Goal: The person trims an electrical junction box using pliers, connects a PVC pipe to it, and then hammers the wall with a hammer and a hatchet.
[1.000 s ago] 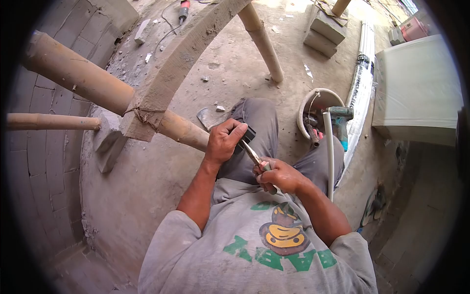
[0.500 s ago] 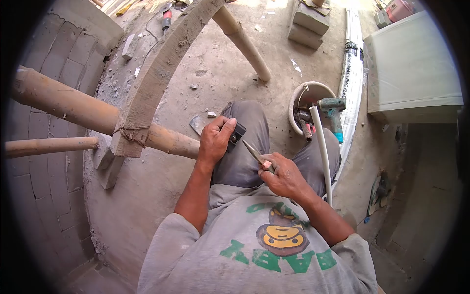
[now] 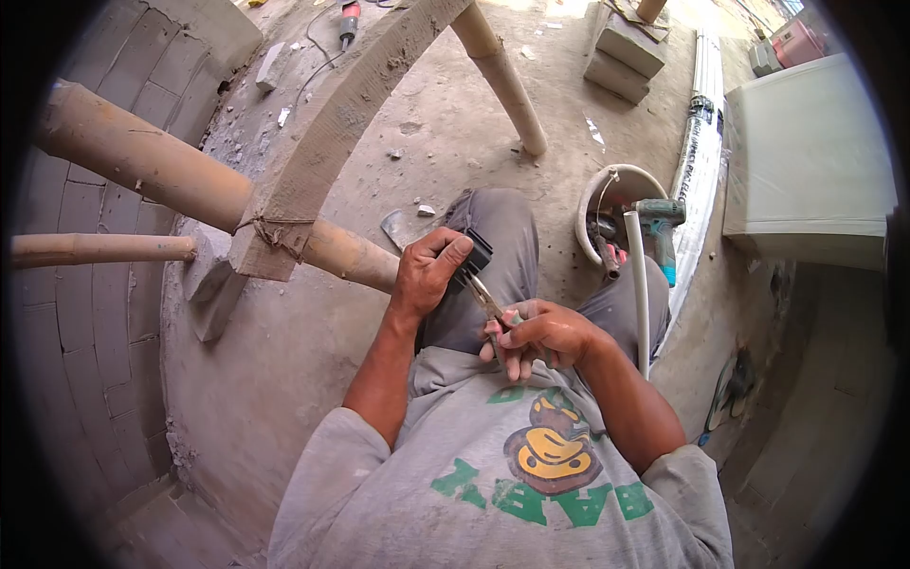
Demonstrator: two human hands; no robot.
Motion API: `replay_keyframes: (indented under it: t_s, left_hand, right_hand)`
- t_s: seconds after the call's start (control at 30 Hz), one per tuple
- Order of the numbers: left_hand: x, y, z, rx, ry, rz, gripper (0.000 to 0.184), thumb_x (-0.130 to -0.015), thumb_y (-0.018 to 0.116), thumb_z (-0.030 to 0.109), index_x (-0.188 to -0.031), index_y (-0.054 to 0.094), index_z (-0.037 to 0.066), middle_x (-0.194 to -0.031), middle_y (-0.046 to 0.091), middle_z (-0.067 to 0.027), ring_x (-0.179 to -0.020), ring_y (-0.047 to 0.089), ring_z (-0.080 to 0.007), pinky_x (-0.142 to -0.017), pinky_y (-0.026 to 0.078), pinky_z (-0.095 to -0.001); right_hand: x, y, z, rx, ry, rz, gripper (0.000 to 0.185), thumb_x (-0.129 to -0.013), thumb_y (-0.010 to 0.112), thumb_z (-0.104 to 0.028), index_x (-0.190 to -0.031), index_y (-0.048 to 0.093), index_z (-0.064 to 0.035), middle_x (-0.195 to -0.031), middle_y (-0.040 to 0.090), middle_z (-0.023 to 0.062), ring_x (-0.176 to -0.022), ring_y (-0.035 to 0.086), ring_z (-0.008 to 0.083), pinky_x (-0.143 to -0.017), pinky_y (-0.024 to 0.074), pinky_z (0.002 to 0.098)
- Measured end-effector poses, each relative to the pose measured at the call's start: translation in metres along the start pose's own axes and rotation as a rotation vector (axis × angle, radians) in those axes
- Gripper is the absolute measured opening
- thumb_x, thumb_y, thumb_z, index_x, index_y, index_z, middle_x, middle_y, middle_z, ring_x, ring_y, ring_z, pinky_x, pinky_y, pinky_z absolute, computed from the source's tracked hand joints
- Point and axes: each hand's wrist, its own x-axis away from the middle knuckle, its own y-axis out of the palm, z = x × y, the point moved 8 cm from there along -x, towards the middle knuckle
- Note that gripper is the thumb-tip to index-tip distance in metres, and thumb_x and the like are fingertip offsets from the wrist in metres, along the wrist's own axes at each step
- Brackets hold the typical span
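Above my thighs, my left hand point(image 3: 428, 275) grips a small black box point(image 3: 477, 251) between thumb and fingers. My right hand point(image 3: 540, 337) is closed on the handles of long-nose pliers point(image 3: 485, 298), whose grips look red and green. The jaws are slightly parted and reach the lower edge of the black box; what lies between them is too small to make out. A white pipe point(image 3: 638, 294) stands upright to the right of my right hand, beside my knee.
A bucket point(image 3: 584, 214) holds tools, with a cordless drill point(image 3: 659, 228) at its rim. Bamboo poles point(image 3: 351, 254) and a curved wooden board point(image 3: 327, 142) stand at the left. Further off lie concrete blocks point(image 3: 624, 62), wrapped white pipes point(image 3: 700, 142) and a red-and-grey power tool point(image 3: 349, 24).
The pliers were apart from the black box half a second ago; now their jaws are at its lower edge and opened a little. The fingers of my right hand have loosened around the handles.
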Motion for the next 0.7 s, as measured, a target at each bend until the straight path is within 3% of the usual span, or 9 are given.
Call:
replay_keyframes:
  t_s: [0.2,0.4,0.5,0.6,0.7]
  left_hand:
    - [-0.003,-0.004,-0.010,0.058,0.006,-0.009,0.029,-0.096,0.064,0.029,-0.088,0.069,0.002,-0.074,0.060,0.0054,-0.070,0.049,-0.0026,-0.063,0.041,-0.0204]
    - [-0.007,-0.007,-0.022,0.100,-0.003,-0.015,0.026,-0.096,0.065,0.027,-0.088,0.069,0.003,-0.074,0.058,0.0066,-0.069,0.046,-0.0023,-0.061,0.039,-0.0202]
    - [-0.006,-0.005,-0.020,0.131,0.015,-0.033,0.026,-0.096,0.065,0.027,-0.088,0.069,0.003,-0.073,0.058,0.0067,-0.069,0.046,-0.0022,-0.061,0.039,-0.0203]
    - [-0.005,-0.004,-0.018,0.154,-0.002,-0.026,0.024,-0.096,0.065,0.026,-0.088,0.069,0.003,-0.073,0.057,0.0069,-0.069,0.047,-0.0023,-0.062,0.040,-0.0202]
    - [-0.006,-0.007,-0.023,0.146,-0.003,-0.029,0.024,-0.095,0.066,0.026,-0.086,0.068,0.003,-0.073,0.057,0.0066,-0.070,0.047,-0.0024,-0.063,0.040,-0.0203]
  right_hand:
    - [-0.008,-0.002,-0.006,-0.042,-0.048,-0.043,0.020,-0.087,0.060,-0.008,-0.105,0.057,0.0005,-0.095,0.069,0.0189,-0.059,0.067,0.0170,-0.048,0.0529,0.0238]
    - [-0.010,0.001,-0.012,-0.038,-0.035,-0.058,0.021,-0.089,0.061,-0.011,-0.106,0.059,0.0008,-0.094,0.069,0.0171,-0.058,0.065,0.0146,-0.045,0.0480,0.0231]
    - [-0.011,-0.001,-0.010,-0.046,-0.018,-0.014,0.024,-0.090,0.061,-0.011,-0.107,0.057,0.0054,-0.096,0.069,0.0194,-0.057,0.064,0.0181,-0.054,0.0526,0.0271]
    - [-0.010,-0.001,-0.012,0.042,-0.033,-0.036,0.023,-0.089,0.063,-0.014,-0.105,0.057,0.0023,-0.090,0.067,0.0147,-0.063,0.064,0.0200,-0.058,0.0527,0.0277]
    - [-0.017,0.005,-0.009,-0.081,-0.112,-0.102,0.016,-0.088,0.061,-0.014,-0.097,0.055,-0.0027,-0.081,0.061,0.0121,-0.058,0.058,0.0185,-0.057,0.0475,0.0275]
